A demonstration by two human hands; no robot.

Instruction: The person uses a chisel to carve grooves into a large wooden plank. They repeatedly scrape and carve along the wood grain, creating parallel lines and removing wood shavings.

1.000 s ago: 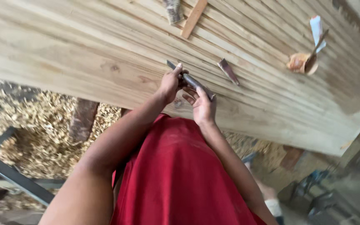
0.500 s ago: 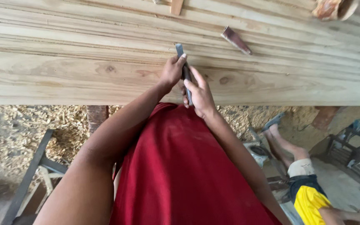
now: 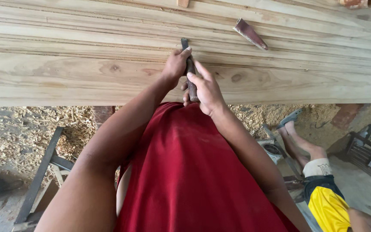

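Chisel [image 3: 190,71] with dark brown handle, slim blade on pale planks [image 3: 65,77], fingers of both hands pinching it

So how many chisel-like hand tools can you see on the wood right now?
2. One chisel is gripped by both the left hand and right hand on the near plank. A second tool lies loose farther back to the right. Others may sit beyond the top edge.
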